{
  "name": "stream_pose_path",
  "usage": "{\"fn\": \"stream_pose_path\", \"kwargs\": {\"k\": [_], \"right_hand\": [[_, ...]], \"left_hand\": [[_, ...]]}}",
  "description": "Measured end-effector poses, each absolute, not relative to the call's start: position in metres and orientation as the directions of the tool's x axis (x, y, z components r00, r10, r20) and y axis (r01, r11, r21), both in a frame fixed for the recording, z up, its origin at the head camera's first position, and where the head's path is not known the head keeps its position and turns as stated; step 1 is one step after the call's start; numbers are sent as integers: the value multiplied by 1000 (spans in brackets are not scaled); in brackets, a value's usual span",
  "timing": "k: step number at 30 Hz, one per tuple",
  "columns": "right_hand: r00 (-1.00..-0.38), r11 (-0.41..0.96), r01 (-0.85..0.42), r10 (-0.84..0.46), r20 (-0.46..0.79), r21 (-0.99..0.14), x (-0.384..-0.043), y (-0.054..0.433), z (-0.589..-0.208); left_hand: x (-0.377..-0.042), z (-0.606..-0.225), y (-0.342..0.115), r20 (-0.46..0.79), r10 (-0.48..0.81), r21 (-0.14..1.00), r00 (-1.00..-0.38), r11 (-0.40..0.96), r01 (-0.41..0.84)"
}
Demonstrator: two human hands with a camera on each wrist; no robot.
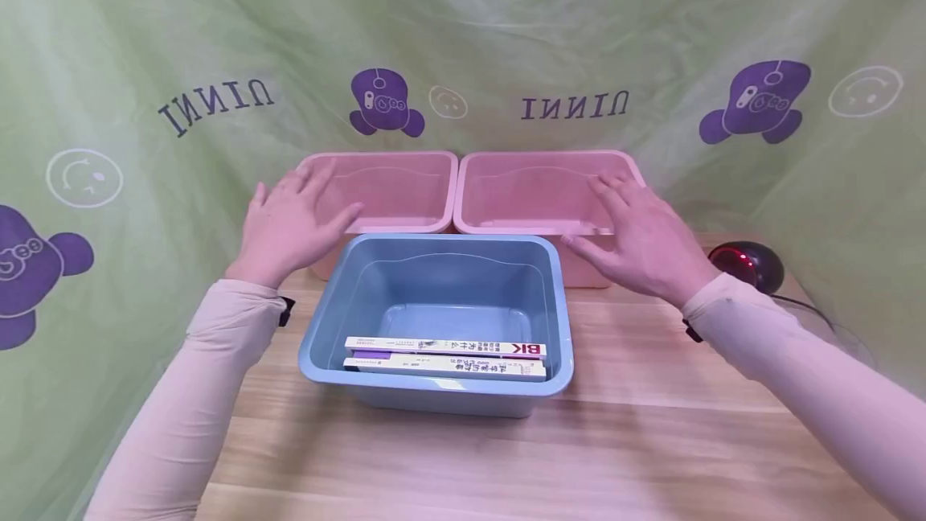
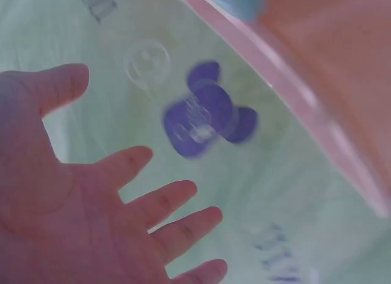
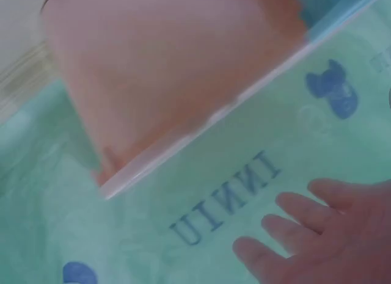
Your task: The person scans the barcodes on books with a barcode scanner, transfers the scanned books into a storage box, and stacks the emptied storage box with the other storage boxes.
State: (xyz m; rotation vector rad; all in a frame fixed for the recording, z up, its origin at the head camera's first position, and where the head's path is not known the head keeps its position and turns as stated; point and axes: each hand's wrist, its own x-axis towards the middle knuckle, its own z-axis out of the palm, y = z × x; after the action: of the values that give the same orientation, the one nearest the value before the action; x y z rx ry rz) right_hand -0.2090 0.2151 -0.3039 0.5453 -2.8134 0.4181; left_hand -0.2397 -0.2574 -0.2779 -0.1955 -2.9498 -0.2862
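Bare hands [image 1: 292, 223] [image 1: 646, 239] hover near pink tubs [image 1: 405, 195] [image 1: 528, 195] (smooth, round-cornered).

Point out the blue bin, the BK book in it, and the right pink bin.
Blue bin [image 1: 456, 322], head view: bare floor inside.
BK book [image 1: 445, 346], head view: white spine.
Right pink bin [image 1: 531, 195], head view: inner back wall.

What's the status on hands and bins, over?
Left hand, right hand: open, empty, near pink bins. Blue bin holds books, spines up. Blue bin partly hides pink bins.
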Motion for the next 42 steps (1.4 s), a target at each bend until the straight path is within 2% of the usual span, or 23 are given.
{"fn": "stream_pose_path", "kwargs": {"k": [9, 16, 23, 26, 36, 42], "right_hand": [[-835, 792, -540, -459, 305, -285, -172, 180, -306], [-717, 659, -697, -627, 303, -283, -148, 163, -315], [-604, 536, -785, -773, 195, -309, -143, 159, -324], [-572, 508, -805, -802, 174, -305, -145, 157, -326], [-526, 460, -830, -833, 169, -315, -151, 152, -328], [-530, 453, -819, -832, 163, -351, -154, 149, -328]], "left_hand": [[-254, -318, -324, 238, -112, 500, -965, 866, 22], [-260, -349, -347, 199, -258, 686, -945, 726, -54], [-267, -378, -353, 141, -316, 842, -938, 537, -54], [-270, -386, -355, 110, -310, 886, -944, 462, -48], [-274, -396, -365, 103, -322, 949, -941, 315, -3], [-275, -394, -367, 96, -324, 965, -941, 263, 7]]}}
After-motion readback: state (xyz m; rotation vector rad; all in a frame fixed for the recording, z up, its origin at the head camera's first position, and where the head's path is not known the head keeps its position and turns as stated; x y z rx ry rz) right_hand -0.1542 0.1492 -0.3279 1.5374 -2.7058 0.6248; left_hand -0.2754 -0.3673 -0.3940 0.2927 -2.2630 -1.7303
